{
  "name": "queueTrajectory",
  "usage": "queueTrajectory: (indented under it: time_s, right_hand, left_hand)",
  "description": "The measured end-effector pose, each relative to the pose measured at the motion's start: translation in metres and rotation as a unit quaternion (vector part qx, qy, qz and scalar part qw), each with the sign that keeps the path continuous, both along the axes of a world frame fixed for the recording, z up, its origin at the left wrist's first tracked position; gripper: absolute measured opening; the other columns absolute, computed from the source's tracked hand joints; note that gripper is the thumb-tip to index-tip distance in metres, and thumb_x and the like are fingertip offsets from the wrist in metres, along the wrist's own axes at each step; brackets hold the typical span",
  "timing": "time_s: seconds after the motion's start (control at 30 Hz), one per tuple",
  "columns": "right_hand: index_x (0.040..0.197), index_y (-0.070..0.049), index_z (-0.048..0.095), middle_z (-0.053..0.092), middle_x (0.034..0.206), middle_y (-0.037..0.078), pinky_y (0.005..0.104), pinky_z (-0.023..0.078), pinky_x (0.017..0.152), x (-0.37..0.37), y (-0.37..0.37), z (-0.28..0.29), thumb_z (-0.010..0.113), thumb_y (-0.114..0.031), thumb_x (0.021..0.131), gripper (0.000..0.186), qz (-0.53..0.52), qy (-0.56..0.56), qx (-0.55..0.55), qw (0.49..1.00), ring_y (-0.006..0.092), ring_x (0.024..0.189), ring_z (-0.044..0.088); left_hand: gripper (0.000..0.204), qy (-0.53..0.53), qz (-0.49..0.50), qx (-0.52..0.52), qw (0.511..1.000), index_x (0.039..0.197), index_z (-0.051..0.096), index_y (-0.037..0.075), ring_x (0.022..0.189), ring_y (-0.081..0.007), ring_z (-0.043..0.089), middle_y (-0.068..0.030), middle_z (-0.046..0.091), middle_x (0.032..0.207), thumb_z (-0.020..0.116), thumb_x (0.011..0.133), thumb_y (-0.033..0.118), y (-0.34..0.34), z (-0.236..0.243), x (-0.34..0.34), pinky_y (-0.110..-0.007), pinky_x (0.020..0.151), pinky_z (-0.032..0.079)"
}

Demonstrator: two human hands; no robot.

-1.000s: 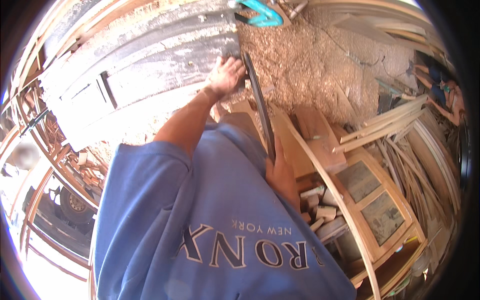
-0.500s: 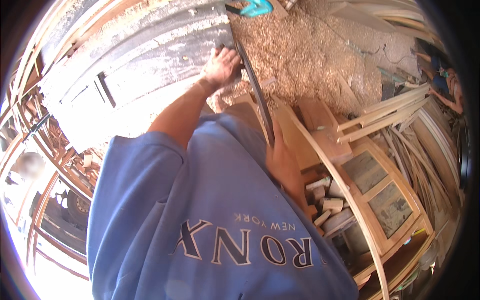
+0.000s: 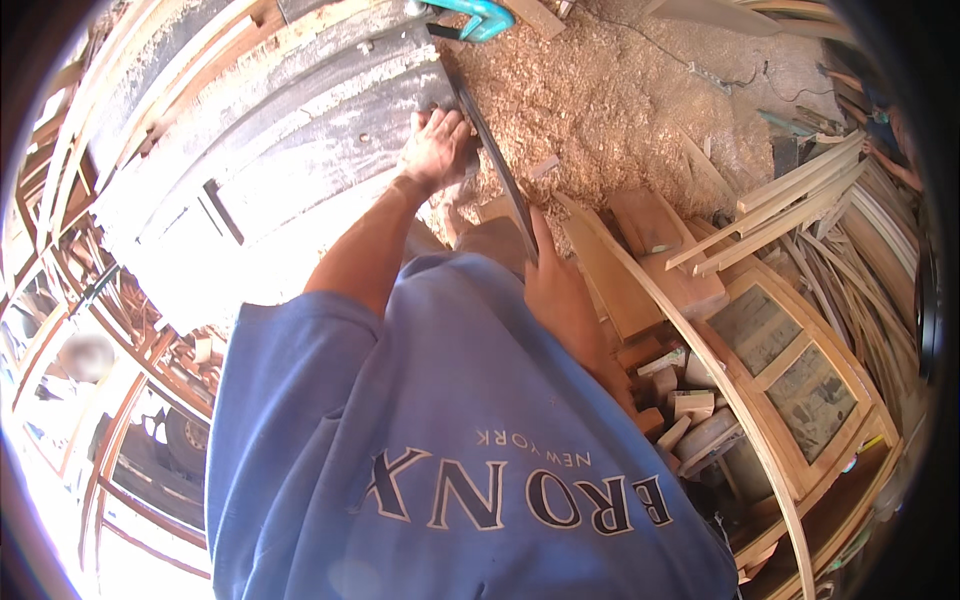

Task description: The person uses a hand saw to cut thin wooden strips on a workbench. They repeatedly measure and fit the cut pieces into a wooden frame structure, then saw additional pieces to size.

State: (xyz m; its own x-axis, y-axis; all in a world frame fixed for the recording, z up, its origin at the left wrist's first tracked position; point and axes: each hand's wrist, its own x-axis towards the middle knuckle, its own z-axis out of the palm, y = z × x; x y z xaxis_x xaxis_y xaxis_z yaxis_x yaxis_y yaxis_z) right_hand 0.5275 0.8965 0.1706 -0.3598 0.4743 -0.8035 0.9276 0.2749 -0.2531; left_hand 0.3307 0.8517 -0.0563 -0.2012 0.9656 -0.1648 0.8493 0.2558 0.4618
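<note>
My left hand [image 3: 437, 150] rests at the near right corner of a long dark workbench [image 3: 340, 120], its fingers bent over the edge. Whatever lies under those fingers is hidden. My right hand [image 3: 552, 280], low beside my body, is closed around the lower end of a long, thin dark bar [image 3: 495, 155]. The bar slants up and away, passing just right of my left hand along the bench end. Its exact kind cannot be made out.
A teal clamp [image 3: 485, 18] sits at the bench's far end. Wood shavings [image 3: 590, 110] cover the ground. To the right are long wooden strips [image 3: 780, 210], a panelled wooden frame [image 3: 790, 370] and small offcuts [image 3: 690, 405]. Part of another person [image 3: 890, 150] shows far right.
My right hand has pushed the dark bar forward, away from my body, along the bench end. My left hand stays at the bench corner. The view has shifted slightly.
</note>
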Motion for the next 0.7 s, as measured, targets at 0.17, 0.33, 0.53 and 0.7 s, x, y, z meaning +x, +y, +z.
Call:
queueTrajectory:
  time_s: [0.17, 0.33, 0.53, 0.7]
  right_hand:
    - [0.153, -0.010, 0.017, 0.062, 0.100, 0.035, 0.0570, 0.047, 0.081, 0.001, -0.001, 0.001, 0.046, -0.009, 0.094, 0.066, 0.020, -0.040, -0.015, 0.999, 0.0515, 0.093, 0.060]
    - [0.153, -0.012, 0.016, 0.062, 0.099, 0.035, 0.0575, 0.047, 0.080, -0.013, 0.001, 0.001, 0.046, -0.009, 0.093, 0.067, 0.005, 0.003, -0.001, 1.000, 0.0518, 0.092, 0.061]
    - [0.153, -0.014, 0.019, 0.063, 0.095, 0.035, 0.0574, 0.047, 0.080, 0.000, -0.004, -0.003, 0.046, -0.009, 0.093, 0.066, 0.004, 0.016, 0.006, 1.000, 0.0519, 0.090, 0.061]
    - [0.152, -0.013, 0.020, 0.062, 0.098, 0.036, 0.0579, 0.046, 0.081, 0.000, 0.003, -0.033, 0.046, -0.010, 0.093, 0.065, -0.001, 0.025, 0.011, 1.000, 0.0524, 0.093, 0.060]
  left_hand:
    - [0.037, 0.002, 0.010, 0.041, 0.999, 0.107, 0.057, 0.008, 0.110, -0.0295, 0.049, -0.0104, 0.051, 0.106, 0.066, 0.074, 0.022, -0.002, -0.001, 0.001, -0.050, 0.094, 0.035]
    - [0.036, 0.001, 0.023, 0.106, 0.994, 0.106, 0.058, 0.009, 0.102, -0.0267, 0.051, -0.0069, 0.052, 0.099, 0.067, 0.073, 0.020, -0.003, -0.008, 0.002, -0.047, 0.090, 0.037]
    - [0.033, 0.037, 0.031, 0.111, 0.993, 0.102, 0.059, 0.010, 0.099, -0.0261, 0.051, -0.0069, 0.052, 0.096, 0.067, 0.073, 0.023, -0.001, -0.008, 0.002, -0.044, 0.088, 0.036]
    - [0.040, 0.014, 0.017, 0.102, 0.995, 0.108, 0.057, 0.009, 0.106, -0.0270, 0.049, -0.0088, 0.052, 0.105, 0.068, 0.073, 0.027, -0.001, -0.006, 0.003, -0.045, 0.091, 0.036]
